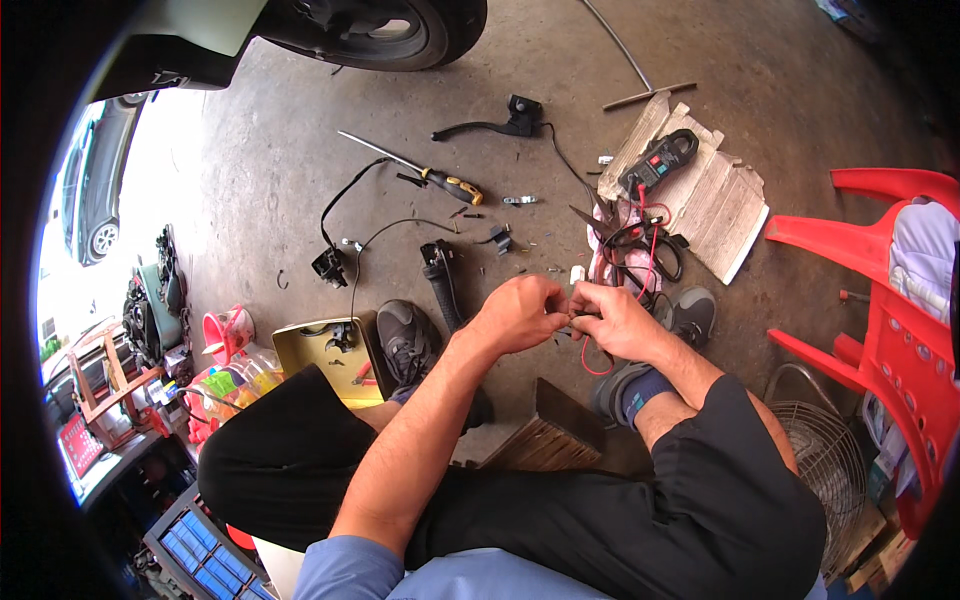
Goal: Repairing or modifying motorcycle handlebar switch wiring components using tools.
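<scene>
My left hand (522,314) and my right hand (622,320) meet above the floor between my shoes, fingertips pinched close together. Something small and dark is between them, too hidden to name. A red wire (598,372) loops down just below my right fingers, and a small white piece (577,274) shows above them. Beyond my right hand lies a tangle of red and black leads (640,262) by a clamp meter (662,160). A black handlebar grip (440,280) lies left of my left hand, and a small black bracket-like part (501,238) is just beyond it.
Farther out lie a yellow-handled screwdriver (455,186), a brake lever (515,118) and a black switch housing (330,267). A yellowish tray (300,345) holds parts beside my left shoe (408,345). Red plastic chairs (905,370) stand at right; a vehicle wheel (425,35) is at the top.
</scene>
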The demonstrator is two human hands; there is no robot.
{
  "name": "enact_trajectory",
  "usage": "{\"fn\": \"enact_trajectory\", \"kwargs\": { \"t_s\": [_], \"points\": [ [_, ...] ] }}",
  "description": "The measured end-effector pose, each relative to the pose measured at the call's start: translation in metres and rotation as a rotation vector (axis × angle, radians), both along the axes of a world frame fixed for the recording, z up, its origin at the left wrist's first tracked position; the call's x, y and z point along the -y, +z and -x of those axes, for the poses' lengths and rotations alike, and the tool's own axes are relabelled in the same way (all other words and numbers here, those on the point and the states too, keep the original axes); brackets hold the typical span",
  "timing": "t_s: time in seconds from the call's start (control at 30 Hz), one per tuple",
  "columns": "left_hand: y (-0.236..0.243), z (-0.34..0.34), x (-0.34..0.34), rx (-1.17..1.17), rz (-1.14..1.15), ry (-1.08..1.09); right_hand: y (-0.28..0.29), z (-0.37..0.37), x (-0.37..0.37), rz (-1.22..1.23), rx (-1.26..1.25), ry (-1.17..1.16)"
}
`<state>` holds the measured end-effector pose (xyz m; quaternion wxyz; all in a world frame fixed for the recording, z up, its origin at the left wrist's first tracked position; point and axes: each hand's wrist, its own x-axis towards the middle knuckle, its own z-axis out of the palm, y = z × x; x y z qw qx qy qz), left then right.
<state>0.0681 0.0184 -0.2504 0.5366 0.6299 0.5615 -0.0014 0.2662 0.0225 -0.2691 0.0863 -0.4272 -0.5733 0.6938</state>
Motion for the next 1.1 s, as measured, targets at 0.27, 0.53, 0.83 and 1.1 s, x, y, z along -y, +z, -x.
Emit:
{"fn": "enact_trajectory", "kwargs": {
  "t_s": [0.27, 0.53, 0.83, 1.1],
  "points": [
    [-0.025, 0.033, 0.013, 0.004, -0.401, 0.702, 0.000, -0.004, -0.003, 0.111, 0.023, -0.055],
    [-0.086, 0.108, 0.045, -0.388, -0.439, 1.047, 0.002, -0.001, -0.004, 0.184, -0.012, -0.062],
    [-0.087, 0.084, 0.041, -0.495, -0.199, 1.014, -0.003, -0.004, -0.003, 0.167, 0.005, -0.078],
    [-0.094, 0.081, 0.033, -0.531, -0.273, 1.033, 0.001, -0.002, -0.005, 0.170, -0.001, -0.082]
  ]
}}
